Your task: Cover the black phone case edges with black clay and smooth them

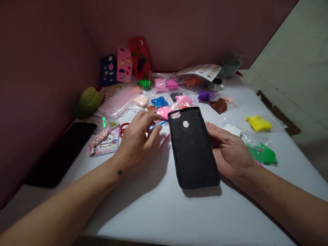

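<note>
My right hand [232,150] grips a phone case [193,150] by its right edge, tilted up above the white table. Its back is matte black with uneven, clay-like edges, a camera cutout at the top left and a small round hole. My left hand [138,135] reaches over the table left of the case, thumb and fingers apart. Between them shows a slim blue tool [158,125]; whether the fingertips touch it is hard to tell. A thin pink stick [164,142] lies close by, and red-handled scissors [123,129] are partly hidden behind my left hand.
Clay packets, including blue [159,101], purple [207,96], yellow [258,123] and green [263,155], lie around. Decorated cases, one red [140,58], lean on the wall. A black phone-like slab [63,153], green fruit [89,101] and glass jar [232,65] stand at the sides.
</note>
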A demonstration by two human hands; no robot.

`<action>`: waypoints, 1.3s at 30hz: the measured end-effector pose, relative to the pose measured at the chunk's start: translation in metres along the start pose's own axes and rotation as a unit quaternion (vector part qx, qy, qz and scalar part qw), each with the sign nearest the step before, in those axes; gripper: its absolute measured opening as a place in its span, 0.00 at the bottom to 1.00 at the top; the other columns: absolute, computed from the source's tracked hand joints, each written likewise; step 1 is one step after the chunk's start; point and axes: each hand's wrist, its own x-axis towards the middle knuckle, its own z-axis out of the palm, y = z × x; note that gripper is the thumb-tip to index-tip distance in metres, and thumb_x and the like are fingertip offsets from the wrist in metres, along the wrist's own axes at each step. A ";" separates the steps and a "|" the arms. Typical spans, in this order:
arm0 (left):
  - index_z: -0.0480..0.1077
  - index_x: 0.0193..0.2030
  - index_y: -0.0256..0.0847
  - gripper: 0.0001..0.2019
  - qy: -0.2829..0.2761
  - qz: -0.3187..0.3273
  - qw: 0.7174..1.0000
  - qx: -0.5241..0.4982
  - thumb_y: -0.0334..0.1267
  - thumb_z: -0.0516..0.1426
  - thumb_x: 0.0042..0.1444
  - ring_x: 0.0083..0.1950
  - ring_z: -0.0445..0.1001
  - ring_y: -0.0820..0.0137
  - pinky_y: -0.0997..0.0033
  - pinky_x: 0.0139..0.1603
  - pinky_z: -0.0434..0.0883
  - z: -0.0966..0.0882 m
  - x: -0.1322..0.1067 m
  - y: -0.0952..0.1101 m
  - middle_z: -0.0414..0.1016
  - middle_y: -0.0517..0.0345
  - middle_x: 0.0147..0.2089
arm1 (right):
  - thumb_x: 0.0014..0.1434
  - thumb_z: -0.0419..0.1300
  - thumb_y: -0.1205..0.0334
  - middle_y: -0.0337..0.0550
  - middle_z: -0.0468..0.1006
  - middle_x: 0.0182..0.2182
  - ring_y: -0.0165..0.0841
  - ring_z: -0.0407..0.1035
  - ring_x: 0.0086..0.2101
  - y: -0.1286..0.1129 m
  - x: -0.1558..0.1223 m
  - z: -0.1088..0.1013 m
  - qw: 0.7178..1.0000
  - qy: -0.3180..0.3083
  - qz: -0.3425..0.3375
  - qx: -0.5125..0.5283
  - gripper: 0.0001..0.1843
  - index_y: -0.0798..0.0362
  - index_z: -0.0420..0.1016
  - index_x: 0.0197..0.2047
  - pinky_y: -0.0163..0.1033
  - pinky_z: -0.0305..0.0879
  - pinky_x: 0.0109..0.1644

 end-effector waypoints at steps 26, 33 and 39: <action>0.74 0.25 0.38 0.13 -0.089 -0.135 0.984 -0.073 0.43 0.60 0.56 0.26 0.65 0.73 0.74 0.25 0.61 0.002 -0.009 0.007 0.69 0.58 0.24 | 0.63 0.62 0.62 0.41 0.80 0.34 0.32 0.75 0.34 0.005 -0.020 0.005 0.987 -0.162 -0.004 0.008 0.04 0.49 0.79 0.40 0.38 0.74 0.42; 0.73 0.26 0.37 0.11 -0.088 -0.065 0.994 0.005 0.38 0.57 0.58 0.24 0.64 0.75 0.77 0.24 0.61 0.001 -0.012 0.008 0.68 0.62 0.22 | 0.63 0.65 0.63 0.39 0.80 0.36 0.29 0.77 0.38 0.007 -0.018 0.002 0.980 -0.200 0.001 0.010 0.03 0.50 0.80 0.40 0.35 0.75 0.46; 0.73 0.28 0.35 0.11 -0.080 -0.025 0.996 0.034 0.36 0.56 0.59 0.23 0.62 0.78 0.78 0.23 0.60 -0.002 -0.012 0.009 0.65 0.64 0.21 | 0.64 0.62 0.66 0.37 0.81 0.36 0.26 0.76 0.39 0.007 -0.019 0.001 0.974 -0.225 0.005 0.039 0.06 0.49 0.80 0.42 0.31 0.73 0.47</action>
